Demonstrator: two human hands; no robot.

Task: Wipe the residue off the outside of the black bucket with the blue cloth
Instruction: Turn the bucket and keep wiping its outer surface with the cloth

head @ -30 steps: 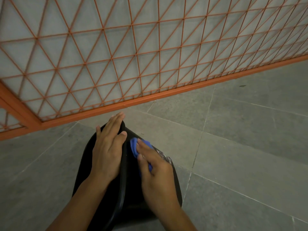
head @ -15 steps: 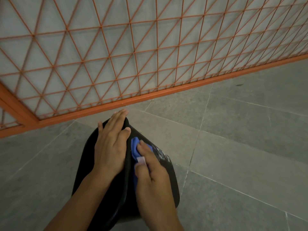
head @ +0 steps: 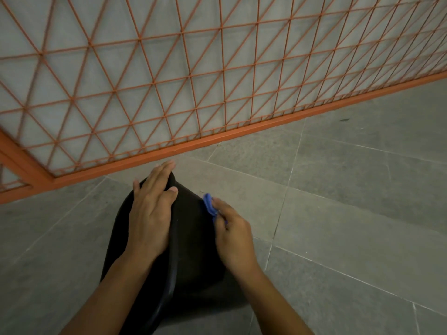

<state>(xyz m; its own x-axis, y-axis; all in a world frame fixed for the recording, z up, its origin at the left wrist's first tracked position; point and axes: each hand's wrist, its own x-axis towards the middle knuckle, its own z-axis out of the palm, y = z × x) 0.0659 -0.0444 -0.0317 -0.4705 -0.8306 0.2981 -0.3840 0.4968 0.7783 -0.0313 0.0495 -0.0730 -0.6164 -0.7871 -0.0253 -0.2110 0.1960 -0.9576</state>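
Observation:
The black bucket lies tipped on the grey floor below me, its rim running down the middle. My left hand rests flat over the rim, fingers reaching past the far edge, thumb hooked on the outer side. My right hand is closed on the blue cloth, pressed against the bucket's right outer edge. Only a small bunch of cloth shows beyond the fingers. Much of the bucket's outside is hidden by my arms.
An orange metal grid fence with a solid bottom rail runs across the view just beyond the bucket. Grey floor tiles stretch to the right and left of the bucket.
My right hand has slid with the blue cloth from beside the rim to the bucket's right outer edge. The left hand keeps its place on the rim.

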